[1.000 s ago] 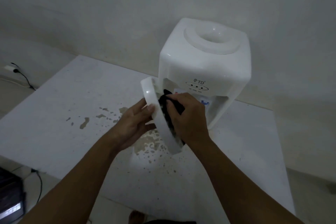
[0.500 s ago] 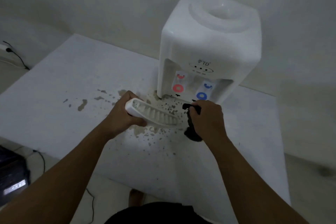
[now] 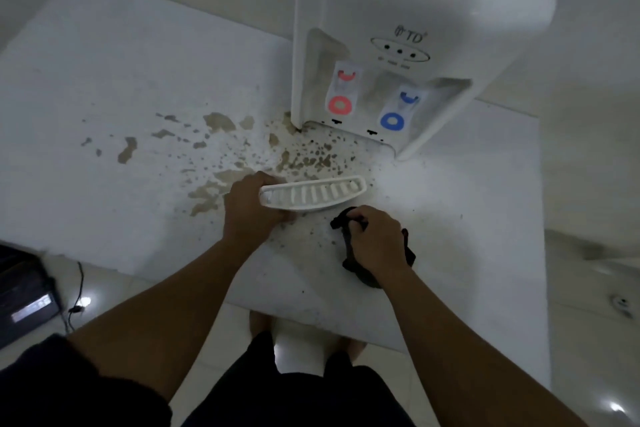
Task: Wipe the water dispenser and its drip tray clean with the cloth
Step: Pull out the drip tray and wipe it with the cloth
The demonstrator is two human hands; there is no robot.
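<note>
The white water dispenser (image 3: 398,10) stands at the back of a white table (image 3: 104,97), its red and blue taps facing me. My left hand (image 3: 249,211) grips the left end of the white slotted drip tray (image 3: 315,196), which lies nearly flat just above the table in front of the dispenser. To the right of the tray, my right hand (image 3: 377,243) holds a dark crumpled cloth (image 3: 349,256) against the tabletop. The cloth is apart from the tray.
Brown patches and specks of worn paint (image 3: 214,125) spread over the table in front of the dispenser. A dark box (image 3: 24,298) with a cable sits on the floor at the left. The table's near edge runs just below my hands.
The tray came down from upright at the dispenser's front to nearly flat over the table. My right hand left the tray with the cloth and moved down to the tabletop. The view tilted downward.
</note>
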